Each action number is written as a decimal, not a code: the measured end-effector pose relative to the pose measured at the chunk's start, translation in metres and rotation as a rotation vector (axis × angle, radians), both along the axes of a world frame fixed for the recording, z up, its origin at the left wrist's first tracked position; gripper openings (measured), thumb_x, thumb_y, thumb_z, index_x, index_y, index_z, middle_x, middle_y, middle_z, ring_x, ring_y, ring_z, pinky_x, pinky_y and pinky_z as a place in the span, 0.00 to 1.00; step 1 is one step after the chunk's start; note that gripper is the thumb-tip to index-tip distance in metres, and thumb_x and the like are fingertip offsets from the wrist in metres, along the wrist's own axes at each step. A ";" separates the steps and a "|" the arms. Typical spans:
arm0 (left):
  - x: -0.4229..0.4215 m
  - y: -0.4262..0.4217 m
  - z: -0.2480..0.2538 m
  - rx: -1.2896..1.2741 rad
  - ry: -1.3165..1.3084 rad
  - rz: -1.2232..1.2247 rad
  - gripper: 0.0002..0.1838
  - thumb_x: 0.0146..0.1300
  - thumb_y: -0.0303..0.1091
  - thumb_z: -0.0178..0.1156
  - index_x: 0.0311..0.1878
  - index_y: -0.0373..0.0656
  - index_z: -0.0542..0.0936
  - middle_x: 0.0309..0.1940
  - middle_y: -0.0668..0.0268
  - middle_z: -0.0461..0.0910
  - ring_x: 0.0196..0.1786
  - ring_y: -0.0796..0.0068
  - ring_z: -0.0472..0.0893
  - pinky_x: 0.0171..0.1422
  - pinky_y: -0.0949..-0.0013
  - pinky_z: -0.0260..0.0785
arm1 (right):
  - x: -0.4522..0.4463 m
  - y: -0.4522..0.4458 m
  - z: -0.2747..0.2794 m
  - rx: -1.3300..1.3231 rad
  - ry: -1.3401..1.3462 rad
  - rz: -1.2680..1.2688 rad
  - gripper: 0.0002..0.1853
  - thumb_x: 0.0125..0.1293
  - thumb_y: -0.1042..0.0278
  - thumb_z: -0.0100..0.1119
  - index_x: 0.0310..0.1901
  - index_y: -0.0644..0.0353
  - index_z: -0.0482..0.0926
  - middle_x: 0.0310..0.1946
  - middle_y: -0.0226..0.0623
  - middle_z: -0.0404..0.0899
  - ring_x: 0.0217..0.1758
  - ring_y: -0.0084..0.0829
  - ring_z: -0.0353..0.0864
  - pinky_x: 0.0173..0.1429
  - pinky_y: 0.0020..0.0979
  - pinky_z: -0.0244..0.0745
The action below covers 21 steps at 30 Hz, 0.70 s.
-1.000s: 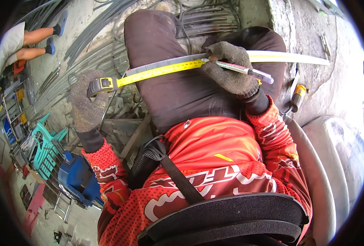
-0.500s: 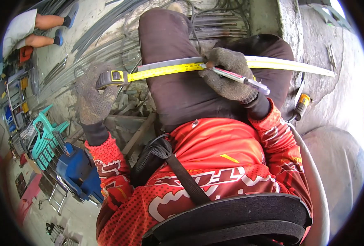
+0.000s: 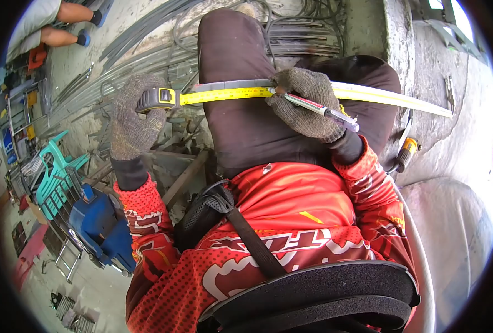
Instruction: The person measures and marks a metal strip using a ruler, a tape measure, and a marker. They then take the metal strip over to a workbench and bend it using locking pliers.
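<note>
Tape (image 3: 224,96) runs along a strip (image 3: 230,86) across the legs (image 3: 246,133); the left hand (image 3: 135,122) clasps the tape's case (image 3: 157,99), the right hand (image 3: 305,119) pinches a marker (image 3: 313,106).

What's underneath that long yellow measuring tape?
Under the yellow tape are dark trousers, and a grey strip peeks out along the tape's far edge. Whatever the tape and the gloved right hand cover is hidden, so I can't tell.
</note>
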<state>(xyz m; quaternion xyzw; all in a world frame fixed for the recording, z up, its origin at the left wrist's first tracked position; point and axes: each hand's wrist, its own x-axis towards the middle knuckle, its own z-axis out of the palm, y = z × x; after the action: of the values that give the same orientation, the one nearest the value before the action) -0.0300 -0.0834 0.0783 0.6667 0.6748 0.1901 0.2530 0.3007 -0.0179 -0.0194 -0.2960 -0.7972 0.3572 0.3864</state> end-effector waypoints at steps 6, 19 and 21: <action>-0.002 0.002 -0.002 0.015 -0.011 -0.029 0.26 0.48 0.18 0.62 0.55 0.39 0.82 0.47 0.60 0.84 0.48 0.66 0.86 0.58 0.64 0.78 | 0.001 0.000 -0.003 -0.013 0.018 0.011 0.14 0.58 0.64 0.76 0.40 0.58 0.81 0.29 0.43 0.81 0.30 0.51 0.84 0.33 0.45 0.77; -0.003 0.002 -0.005 0.037 -0.039 -0.045 0.29 0.43 0.17 0.60 0.55 0.39 0.82 0.50 0.59 0.84 0.52 0.65 0.86 0.61 0.64 0.78 | -0.001 0.000 -0.003 0.005 -0.030 -0.016 0.13 0.58 0.64 0.75 0.39 0.56 0.81 0.29 0.42 0.81 0.30 0.50 0.84 0.33 0.45 0.77; 0.000 0.003 -0.003 0.039 -0.037 -0.046 0.29 0.43 0.17 0.60 0.55 0.39 0.82 0.50 0.59 0.84 0.52 0.65 0.85 0.61 0.64 0.78 | 0.000 0.000 -0.002 -0.014 -0.026 -0.010 0.13 0.58 0.64 0.75 0.39 0.56 0.81 0.29 0.41 0.81 0.29 0.50 0.83 0.33 0.45 0.77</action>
<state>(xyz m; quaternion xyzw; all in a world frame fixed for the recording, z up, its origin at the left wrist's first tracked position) -0.0300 -0.0807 0.0750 0.6832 0.6505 0.2099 0.2568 0.3002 -0.0179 -0.0218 -0.3072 -0.7983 0.3570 0.3755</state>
